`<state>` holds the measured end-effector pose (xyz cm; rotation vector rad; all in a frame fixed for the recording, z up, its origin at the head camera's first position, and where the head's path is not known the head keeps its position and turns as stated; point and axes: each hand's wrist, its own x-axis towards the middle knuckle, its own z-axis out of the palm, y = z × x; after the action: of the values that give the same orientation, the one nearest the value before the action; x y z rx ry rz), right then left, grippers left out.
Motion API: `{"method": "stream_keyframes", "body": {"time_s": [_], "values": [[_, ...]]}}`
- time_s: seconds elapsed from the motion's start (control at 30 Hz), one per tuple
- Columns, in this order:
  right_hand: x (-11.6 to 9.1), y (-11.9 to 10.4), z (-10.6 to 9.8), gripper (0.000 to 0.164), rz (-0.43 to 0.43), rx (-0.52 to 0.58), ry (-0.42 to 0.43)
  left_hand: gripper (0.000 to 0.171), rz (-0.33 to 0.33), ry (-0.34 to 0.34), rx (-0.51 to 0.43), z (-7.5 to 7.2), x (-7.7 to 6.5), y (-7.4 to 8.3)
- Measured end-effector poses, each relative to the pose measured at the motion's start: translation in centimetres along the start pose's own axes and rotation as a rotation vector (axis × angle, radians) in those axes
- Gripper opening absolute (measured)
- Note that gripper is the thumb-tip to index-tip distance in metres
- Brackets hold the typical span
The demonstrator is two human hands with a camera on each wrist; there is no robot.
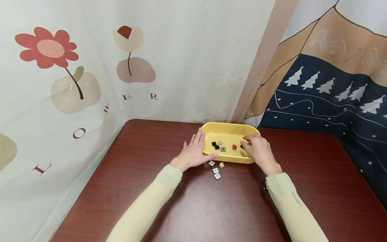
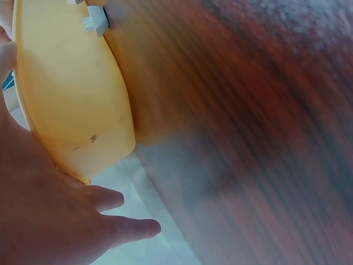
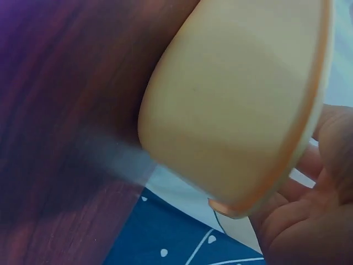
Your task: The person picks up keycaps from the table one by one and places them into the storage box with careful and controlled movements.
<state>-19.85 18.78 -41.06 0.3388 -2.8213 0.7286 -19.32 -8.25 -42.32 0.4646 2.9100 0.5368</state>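
A yellow plastic tray (image 1: 229, 159) stands at the back of the table with several small toy bricks inside. My left hand (image 1: 193, 151) lies against its left end, fingers extended along the side and thumb over the front rim. Over the right end reaches my right hand (image 1: 259, 148), its fingers bent down inside and its thumb apart from the forefinger. A small black piece (image 1: 241, 146) shows beside the thumb tip. Left of it are a red brick (image 1: 234, 147), a grey brick (image 1: 222, 149) and black bricks (image 1: 214, 144). The right wrist view shows the tray's outer wall (image 3: 231, 105) hiding those fingertips.
Several light grey pieces (image 1: 215, 170) and a cream piece (image 1: 222, 165) lie on the dark red wooden table (image 1: 193, 208) in front of the tray. Behind the table hangs a printed curtain (image 1: 193, 60), close to the tray's back rim.
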Motion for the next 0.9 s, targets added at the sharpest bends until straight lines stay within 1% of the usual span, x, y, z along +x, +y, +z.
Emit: {"method": "stream_keyframes", "body": {"time_s": [0.1, 0.27, 0.37, 0.5, 0.67, 0.8, 0.9], "values": [[-0.9, -0.5, -0.2, 0.033, -0.014, 0.022, 0.049, 0.115, 0.003, 0.004, 0.003, -0.1, 0.0, 0.0], [-2.5, -1.7, -0.7, 0.033, -0.066, 0.01, 0.143, 0.116, 0.01, 0.008, 0.009, -0.1, 0.0, 0.0], [-3.3, -2.4, -0.8, 0.031, -0.123, -0.003, 0.19, 0.116, 0.011, 0.008, 0.008, -0.1, -0.1, -0.1], [-4.2, -3.1, -0.8, 0.028, -0.226, 0.018, 0.227, 0.116, 0.012, 0.012, 0.009, 0.0, -0.1, -0.1], [-5.4, -3.8, -0.4, 0.024, -0.34, 0.049, 0.241, 0.115, 0.016, 0.017, 0.012, 0.0, 0.0, -0.1], [-6.3, -4.5, 0.1, 0.023, -0.374, 0.036, 0.212, 0.116, 0.014, 0.016, 0.011, 0.0, -0.1, 0.0], [-6.8, -5.0, 0.6, 0.027, -0.382, 0.024, 0.183, 0.115, 0.017, 0.019, 0.013, -0.1, -0.1, 0.0]]}}
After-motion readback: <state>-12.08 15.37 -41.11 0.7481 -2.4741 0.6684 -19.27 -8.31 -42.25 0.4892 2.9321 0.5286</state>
